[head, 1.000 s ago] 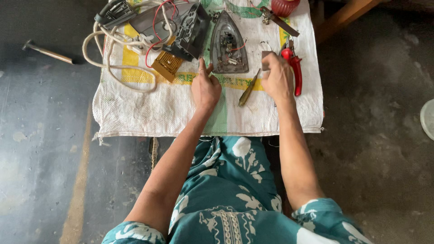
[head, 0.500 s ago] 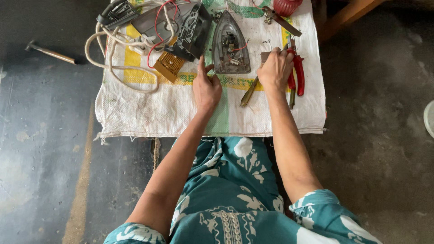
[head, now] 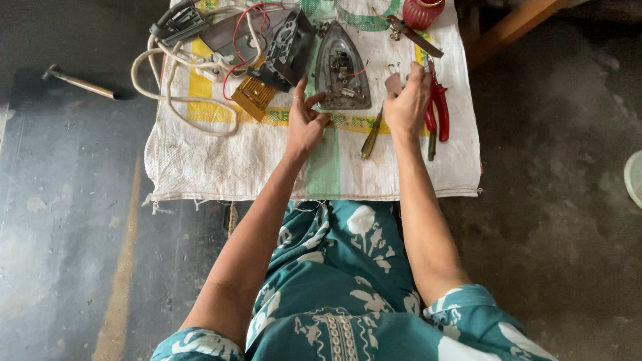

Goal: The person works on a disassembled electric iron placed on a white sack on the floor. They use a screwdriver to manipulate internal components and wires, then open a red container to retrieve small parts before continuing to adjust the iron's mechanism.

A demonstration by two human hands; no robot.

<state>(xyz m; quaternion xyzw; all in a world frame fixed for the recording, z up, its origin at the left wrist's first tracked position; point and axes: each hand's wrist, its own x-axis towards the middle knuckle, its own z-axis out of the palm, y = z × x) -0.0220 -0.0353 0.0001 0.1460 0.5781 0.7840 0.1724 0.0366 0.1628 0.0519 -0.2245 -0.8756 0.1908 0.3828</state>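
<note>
Iron soleplate (head: 342,67), stripped of its cover and showing small wired parts, lies point-up at the upper centre of the frame on a white woven sack (head: 221,167) spread over a low table. A person in a teal patterned garment works over it with both bare hands. The left hand (head: 305,122) sits just below and left of the soleplate, fingers loosely spread and half open, a fingertip touching the plate's lower left edge; it grips nothing. The right hand (head: 406,100), just right of the plate, is lifted with its fingers curled around a small pinkish piece (head: 393,84); what that piece is cannot be told. A second earlier the same hand lay lower and flatter on the sack beside the red-handled pliers (head: 438,113); it has since risen and closed, while the left hand has opened and edged toward the plate. A yellow-handled screwdriver (head: 371,128) lies between the hands, unmoved. At upper left are a white cord (head: 175,87), red wires, a black housing (head: 287,47) and a ribbed amber element (head: 253,97). A hammer (head: 79,82) rests on the grey floor at far left.
</note>
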